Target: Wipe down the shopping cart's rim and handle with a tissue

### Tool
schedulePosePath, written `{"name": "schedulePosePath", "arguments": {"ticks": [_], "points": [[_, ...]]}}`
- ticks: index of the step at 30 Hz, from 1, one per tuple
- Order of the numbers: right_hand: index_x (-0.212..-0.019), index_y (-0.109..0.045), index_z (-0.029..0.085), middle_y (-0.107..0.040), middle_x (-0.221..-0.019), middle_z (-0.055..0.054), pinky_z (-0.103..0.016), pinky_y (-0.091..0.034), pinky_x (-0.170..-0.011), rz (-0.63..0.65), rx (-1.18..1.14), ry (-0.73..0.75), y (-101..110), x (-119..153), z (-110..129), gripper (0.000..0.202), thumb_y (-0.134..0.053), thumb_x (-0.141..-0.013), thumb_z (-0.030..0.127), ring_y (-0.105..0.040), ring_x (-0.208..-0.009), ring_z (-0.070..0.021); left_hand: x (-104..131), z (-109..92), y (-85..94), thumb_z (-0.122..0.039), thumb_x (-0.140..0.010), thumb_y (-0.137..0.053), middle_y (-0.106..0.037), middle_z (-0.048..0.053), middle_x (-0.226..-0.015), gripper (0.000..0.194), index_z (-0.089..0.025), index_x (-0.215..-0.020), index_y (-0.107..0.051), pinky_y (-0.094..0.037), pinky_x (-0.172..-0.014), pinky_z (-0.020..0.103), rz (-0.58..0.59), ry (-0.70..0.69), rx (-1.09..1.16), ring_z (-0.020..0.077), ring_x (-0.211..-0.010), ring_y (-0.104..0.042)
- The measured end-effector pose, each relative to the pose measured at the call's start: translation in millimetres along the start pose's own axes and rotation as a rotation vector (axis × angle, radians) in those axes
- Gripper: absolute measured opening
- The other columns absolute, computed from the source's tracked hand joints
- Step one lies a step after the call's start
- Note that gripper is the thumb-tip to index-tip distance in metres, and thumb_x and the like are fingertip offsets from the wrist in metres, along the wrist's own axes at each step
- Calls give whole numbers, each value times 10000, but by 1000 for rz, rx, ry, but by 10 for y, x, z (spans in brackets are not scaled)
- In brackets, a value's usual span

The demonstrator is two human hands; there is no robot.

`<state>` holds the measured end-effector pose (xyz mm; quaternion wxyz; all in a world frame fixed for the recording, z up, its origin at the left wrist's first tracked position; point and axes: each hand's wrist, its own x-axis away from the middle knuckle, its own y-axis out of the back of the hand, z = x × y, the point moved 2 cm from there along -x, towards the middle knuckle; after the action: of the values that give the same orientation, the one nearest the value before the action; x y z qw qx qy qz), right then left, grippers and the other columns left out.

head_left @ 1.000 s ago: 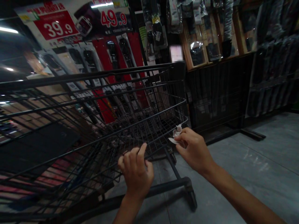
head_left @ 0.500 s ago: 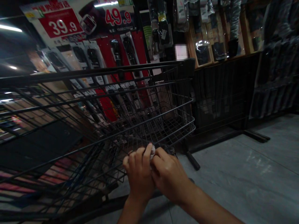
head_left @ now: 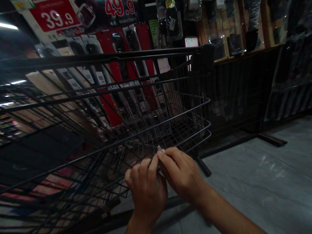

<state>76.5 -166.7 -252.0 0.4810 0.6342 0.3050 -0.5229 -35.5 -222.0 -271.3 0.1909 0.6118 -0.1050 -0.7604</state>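
Before a black metal wire shopping cart, our bare right hand pinches a small crumpled white scrap beside our curled left hand, the 2 touching; what the left grasps, we cannot tell.

Tiny whitish scrap, mostly covered up, just a bit poking out at the right hand, too small to make out tbh. Black wire shopping cart stands upright just past it, mesh sides and all.

red price panel: 39.9 | dark price sign: 49.9, below it 15565270077
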Motion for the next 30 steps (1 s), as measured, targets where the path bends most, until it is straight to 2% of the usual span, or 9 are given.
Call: {"name": "schedulePosePath", "arguments": {"ticks": [6, 16, 23, 30], "points": [[-1009, -646, 53, -648, -791, -102, -270, -531, -626, 41, -19, 11, 29, -14, -44, 243, -418, -940, 102, -624, -718, -176, 26, 20, 6, -126, -825, -489, -607, 92, -997, 377, -171, -1199, -507, -323, -895, 417, 23, 6, 19, 228, -924, -508], [-938, -652, 111, -612, -793, -82, -264, -551, -591, 114, -122, -75, 89, -34, -83, 243, -409, -937, 120, -607, -690, -157, 49, 50, -3, -150, -807, -525, -601, 81, -986, 491, -197, -1291, -453, -318, -870, 410, 21, -26, -13, 225, -900, -516], [-880, -648, 135, -595, -770, -66, -249, -526, -570, 90, -116, -64, 145, -14, -135, 241, -411, -925, 129, -575, -653, -143, 57, 41, 12, -135, -784, -561, -588, 89, -979, 471, -164, -1245, -472, -314, -855, 410, 5, -61, -34, 228, -884, -503], [-921, -628, 140, -569, -798, -54, -260, -525, -566, -1, -108, -151, 259, 27, -378, 145, -496, -865, 115, -567, -662, -142, 49, 22, 7, -123, -759, -565, -567, 84, -977, 573, -175, -1312, -428, -315, -858, 425, 2, -50, -52, 238, -872, -494]]}}
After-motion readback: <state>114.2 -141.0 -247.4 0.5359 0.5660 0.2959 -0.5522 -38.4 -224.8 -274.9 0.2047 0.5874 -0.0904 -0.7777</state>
